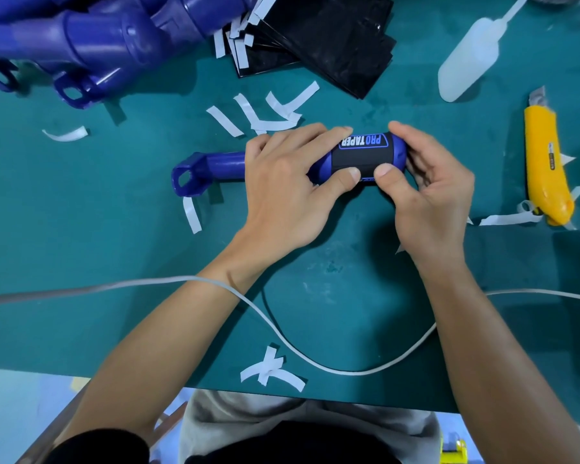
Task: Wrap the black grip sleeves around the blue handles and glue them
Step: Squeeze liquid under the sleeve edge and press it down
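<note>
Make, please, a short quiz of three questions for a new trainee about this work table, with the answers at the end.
1. True or false: the left hand and the right hand both hold the black grip sleeve wrapped on a blue handle.
2. Which tool lies on the green mat to the right of the hands? A. yellow utility knife B. scissors C. pliers
3. Which words are printed on the sleeve?
Key: 1 true; 2 A; 3 PRO TAPER.
</note>
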Action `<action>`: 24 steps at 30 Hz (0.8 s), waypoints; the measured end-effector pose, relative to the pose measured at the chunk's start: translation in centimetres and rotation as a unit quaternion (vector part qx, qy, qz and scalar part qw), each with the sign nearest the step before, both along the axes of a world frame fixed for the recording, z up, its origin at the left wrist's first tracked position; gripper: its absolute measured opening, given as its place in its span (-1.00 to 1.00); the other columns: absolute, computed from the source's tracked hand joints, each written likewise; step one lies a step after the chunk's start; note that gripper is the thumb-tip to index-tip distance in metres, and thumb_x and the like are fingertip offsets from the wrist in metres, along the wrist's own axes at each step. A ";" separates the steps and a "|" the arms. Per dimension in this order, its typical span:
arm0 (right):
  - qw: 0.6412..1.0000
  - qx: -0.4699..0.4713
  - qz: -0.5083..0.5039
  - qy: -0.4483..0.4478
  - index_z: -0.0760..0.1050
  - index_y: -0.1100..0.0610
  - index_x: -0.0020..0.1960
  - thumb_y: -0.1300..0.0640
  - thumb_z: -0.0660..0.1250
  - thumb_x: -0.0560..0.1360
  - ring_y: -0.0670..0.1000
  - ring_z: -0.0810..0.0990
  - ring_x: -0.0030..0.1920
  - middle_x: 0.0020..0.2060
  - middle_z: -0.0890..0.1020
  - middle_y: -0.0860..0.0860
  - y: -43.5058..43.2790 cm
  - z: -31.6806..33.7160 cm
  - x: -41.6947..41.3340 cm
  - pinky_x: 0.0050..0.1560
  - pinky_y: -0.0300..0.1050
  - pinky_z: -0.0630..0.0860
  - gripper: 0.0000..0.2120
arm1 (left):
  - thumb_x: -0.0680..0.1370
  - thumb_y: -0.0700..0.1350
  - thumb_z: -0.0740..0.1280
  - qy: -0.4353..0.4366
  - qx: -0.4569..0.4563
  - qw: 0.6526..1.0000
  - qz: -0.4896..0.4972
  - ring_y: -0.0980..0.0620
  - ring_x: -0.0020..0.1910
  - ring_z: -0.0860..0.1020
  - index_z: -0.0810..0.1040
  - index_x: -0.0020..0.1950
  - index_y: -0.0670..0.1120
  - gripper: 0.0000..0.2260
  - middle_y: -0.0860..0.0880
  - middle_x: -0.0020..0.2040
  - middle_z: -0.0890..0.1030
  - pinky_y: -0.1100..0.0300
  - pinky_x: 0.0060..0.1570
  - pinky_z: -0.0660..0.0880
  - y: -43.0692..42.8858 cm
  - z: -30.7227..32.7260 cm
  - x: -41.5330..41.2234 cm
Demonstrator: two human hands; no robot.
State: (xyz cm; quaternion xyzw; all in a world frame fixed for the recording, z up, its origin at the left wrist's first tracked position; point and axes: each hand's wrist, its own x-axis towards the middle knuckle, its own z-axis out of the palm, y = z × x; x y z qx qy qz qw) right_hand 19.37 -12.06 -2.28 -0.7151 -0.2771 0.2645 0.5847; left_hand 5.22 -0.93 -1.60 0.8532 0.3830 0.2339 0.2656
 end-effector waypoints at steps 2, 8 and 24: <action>1.000 0.001 -0.005 0.001 0.59 -0.02 0.33 0.28 0.42 0.50 -0.07 0.65 0.29 0.24 0.70 -0.12 0.1 0.0 -0.2 0.41 0.01 0.53 -0.56 | 0.52 0.18 0.45 0.000 -0.004 1.000 0.002 0.12 0.15 0.56 0.67 0.30 0.14 -0.63 0.19 0.21 0.65 0.10 0.29 0.24 0.0 0.1 0.0; 1.000 -0.022 -0.007 -0.009 0.58 -0.06 0.36 0.21 0.34 0.53 -0.04 0.65 0.29 0.24 0.69 -0.13 0.1 0.1 -0.6 0.40 0.13 0.53 -0.57 | 0.53 0.17 0.43 0.007 -0.009 1.000 0.001 0.09 0.15 0.56 0.66 0.31 0.13 -0.63 0.18 0.21 0.65 0.08 0.29 0.25 -0.1 0.4 0.0; 0.990 -0.065 0.001 -0.129 0.53 0.07 0.43 0.13 0.38 0.57 -0.14 0.63 0.18 0.20 0.63 -0.23 0.2 0.6 -1.3 0.28 -0.18 0.52 -0.58 | 0.54 0.19 0.43 0.015 -0.011 1.000 -0.002 0.12 0.17 0.54 0.65 0.33 0.15 -0.62 0.19 0.23 0.64 0.14 0.30 0.22 0.0 0.3 0.1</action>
